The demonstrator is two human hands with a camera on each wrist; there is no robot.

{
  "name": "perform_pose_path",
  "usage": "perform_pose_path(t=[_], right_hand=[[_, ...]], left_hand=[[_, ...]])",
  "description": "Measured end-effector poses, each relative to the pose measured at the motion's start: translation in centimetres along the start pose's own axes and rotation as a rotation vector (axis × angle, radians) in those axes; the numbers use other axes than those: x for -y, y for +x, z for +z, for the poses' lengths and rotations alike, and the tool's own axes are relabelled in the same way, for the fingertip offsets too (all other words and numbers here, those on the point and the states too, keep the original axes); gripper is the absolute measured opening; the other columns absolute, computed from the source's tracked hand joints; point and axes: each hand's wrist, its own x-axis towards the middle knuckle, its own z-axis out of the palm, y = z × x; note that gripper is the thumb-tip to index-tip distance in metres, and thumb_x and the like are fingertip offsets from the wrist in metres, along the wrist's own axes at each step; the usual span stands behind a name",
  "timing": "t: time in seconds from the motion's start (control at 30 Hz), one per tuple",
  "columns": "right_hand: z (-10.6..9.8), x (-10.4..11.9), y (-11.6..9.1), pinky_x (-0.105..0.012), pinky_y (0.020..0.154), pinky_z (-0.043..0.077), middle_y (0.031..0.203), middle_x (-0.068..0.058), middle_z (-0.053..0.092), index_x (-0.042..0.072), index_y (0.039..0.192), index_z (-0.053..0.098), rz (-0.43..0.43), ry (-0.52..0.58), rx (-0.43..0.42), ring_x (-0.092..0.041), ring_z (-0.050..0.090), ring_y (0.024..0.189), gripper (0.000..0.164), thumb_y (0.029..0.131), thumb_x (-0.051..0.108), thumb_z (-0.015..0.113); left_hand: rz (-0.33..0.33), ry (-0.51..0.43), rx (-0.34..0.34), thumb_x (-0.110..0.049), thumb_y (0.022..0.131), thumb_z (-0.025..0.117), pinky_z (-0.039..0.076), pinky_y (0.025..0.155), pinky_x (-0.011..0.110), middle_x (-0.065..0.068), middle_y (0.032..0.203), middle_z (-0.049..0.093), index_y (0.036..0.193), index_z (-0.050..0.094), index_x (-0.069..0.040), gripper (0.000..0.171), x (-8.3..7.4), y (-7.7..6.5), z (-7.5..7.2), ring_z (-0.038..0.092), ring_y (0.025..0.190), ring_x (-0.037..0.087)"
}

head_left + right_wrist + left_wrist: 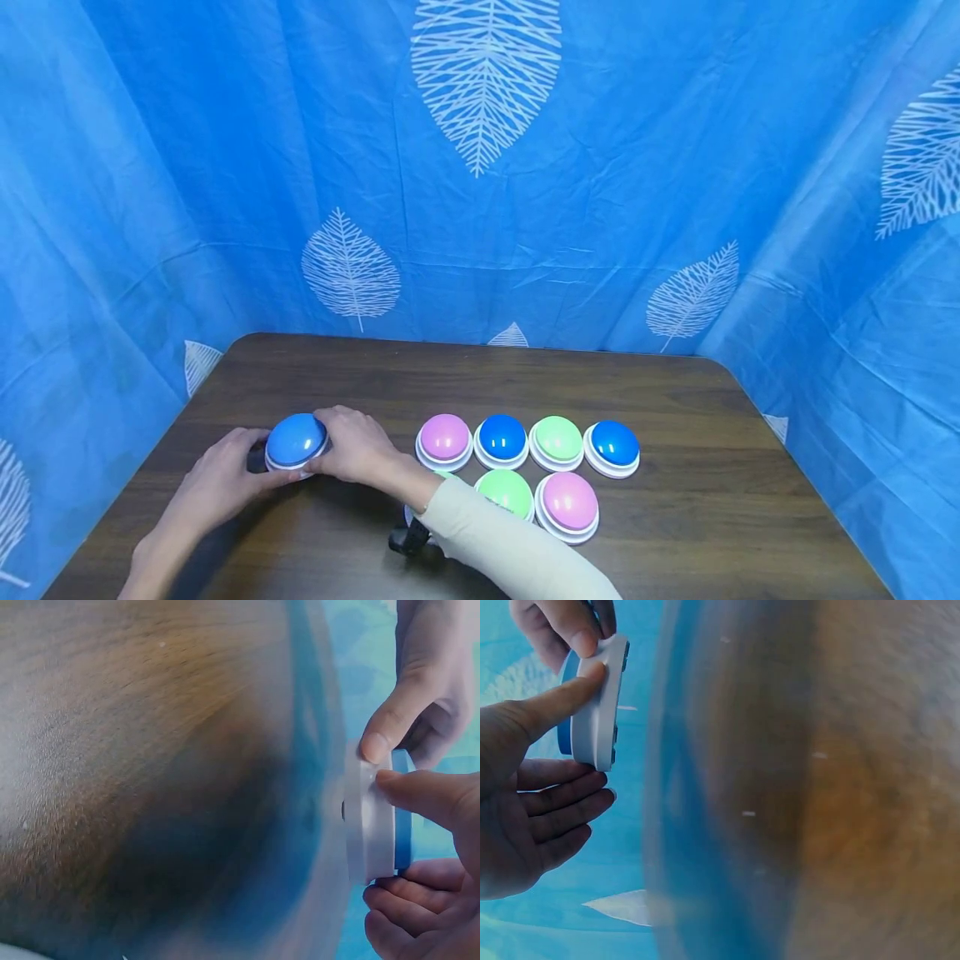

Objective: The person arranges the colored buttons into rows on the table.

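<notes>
A blue dome push button [295, 439] with a white base is held up off the table at the left, between both hands. My left hand [225, 479] grips its left and near side. In the left wrist view the left thumb [566, 701] presses on the white base, and the underside with small dark feet shows. From the other side my right hand [352, 442] pinches the same push button, its arm crossing in front of the other buttons. The right wrist view shows the right thumb [420, 795] on the white base near the left thumb [382, 735].
Pink [444, 437], blue [503, 438], green [558, 439] and blue [614, 444] buttons form a row on the brown table [697, 517]. Nearer stand a green button [504, 492] and a pink one [570, 502], plus one mostly hidden by the right arm. Blue curtains [480, 250] surround the table.
</notes>
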Motion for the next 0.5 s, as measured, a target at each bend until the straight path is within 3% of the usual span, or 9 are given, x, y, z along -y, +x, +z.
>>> perform_pose_path(t=[0.3, 0.5], right_hand=[[-2.1, 0.0, -2.2, -0.025, 0.098, 0.045, 0.137, 0.003, 0.055, 0.014, 0.142, 0.051, -0.067, 0.172, -0.104, -0.009, 0.053, 0.122, 0.071, 0.082, 0.041, 0.08], [-3.2, -0.7, -3.8, -0.025, 0.101, 0.043, 0.139, 0.003, 0.055, 0.015, 0.142, 0.051, -0.134, 0.28, -0.203, -0.008, 0.051, 0.126, 0.07, 0.083, 0.038, 0.081]], left_hand=[[0.025, 0.02, -0.096, -0.06, 0.073, 0.079, 0.046, 0.08, 0.067, 0.028, 0.117, 0.06, 0.123, 0.059, 0.009, 0.088, -2.4, -1.6, -1.7, 0.056, 0.108, 0.049], [0.12, -0.004, -0.218, -0.047, 0.072, 0.086, 0.047, 0.077, 0.065, 0.022, 0.114, 0.062, 0.121, 0.062, 0.005, 0.076, -4.1, -2.4, -2.2, 0.059, 0.106, 0.046]])
